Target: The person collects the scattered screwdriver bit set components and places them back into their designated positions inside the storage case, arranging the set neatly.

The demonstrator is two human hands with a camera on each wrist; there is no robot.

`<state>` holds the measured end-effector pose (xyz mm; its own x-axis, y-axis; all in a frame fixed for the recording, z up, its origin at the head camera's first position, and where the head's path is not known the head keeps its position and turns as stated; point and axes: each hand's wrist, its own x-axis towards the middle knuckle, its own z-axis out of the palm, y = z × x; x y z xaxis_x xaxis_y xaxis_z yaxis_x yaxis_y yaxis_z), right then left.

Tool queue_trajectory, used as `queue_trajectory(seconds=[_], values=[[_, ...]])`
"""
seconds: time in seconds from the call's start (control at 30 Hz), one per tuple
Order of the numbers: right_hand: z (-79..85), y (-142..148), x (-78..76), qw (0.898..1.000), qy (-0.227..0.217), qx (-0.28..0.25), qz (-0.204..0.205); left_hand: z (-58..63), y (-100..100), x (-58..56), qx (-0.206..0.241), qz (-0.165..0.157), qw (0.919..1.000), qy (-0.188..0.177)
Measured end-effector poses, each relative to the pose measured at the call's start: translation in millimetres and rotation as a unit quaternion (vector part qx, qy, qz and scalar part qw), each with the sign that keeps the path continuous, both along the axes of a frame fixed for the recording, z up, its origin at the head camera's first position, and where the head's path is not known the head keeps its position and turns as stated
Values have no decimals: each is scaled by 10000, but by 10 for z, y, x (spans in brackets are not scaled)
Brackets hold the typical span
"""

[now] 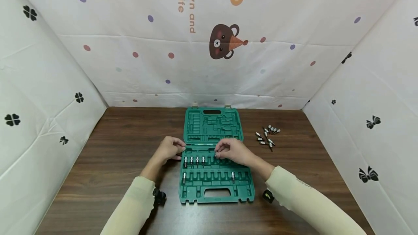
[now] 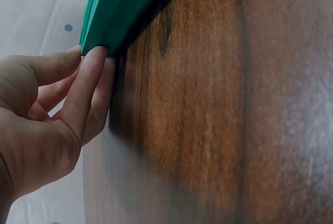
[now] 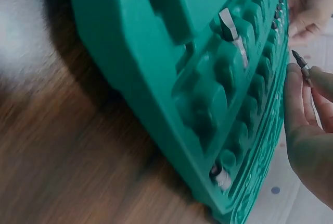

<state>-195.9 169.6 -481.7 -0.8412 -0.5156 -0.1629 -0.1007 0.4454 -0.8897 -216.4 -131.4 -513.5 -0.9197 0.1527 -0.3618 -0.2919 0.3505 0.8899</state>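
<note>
A green plastic tool case (image 1: 212, 198) lies unfolded on the table. My left hand (image 1: 169, 148) pinches its left edge near the hinge, thumb on top and fingers along the side (image 2: 57, 99). Over the upper row of slots, my right hand (image 1: 233, 151) holds a bit socket (image 3: 302, 66) between thumb and fingertips, its dark pointed tip sticking out. Several bit sockets (image 1: 197, 161) stand in a group at the left of that row. In the lower row, one bit socket (image 1: 184, 178) sits at the left and another bit socket (image 1: 233, 177) towards the right.
Loose bit sockets (image 1: 266, 137) lie scattered right of the case on the brown wooden table (image 1: 140, 126). The case's lid (image 1: 213, 124) lies folded back towards the rear white printed curtain (image 1: 183, 71). Similar curtains flank both sides.
</note>
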Motion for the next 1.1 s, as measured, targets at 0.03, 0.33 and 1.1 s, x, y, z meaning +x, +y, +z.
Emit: queue_trajectory(seconds=[0.03,0.33,1.1], values=[[-7,-23,2,9999,58,138,18,0,1,2,1,-1,10000,1],[-16,-189,17,9945,557,858,232,8,3,5,2,-20,10000,11],[-59,-363,-33,9719,1453,1710,714,-3,16,0,-22,-2,10000,29]])
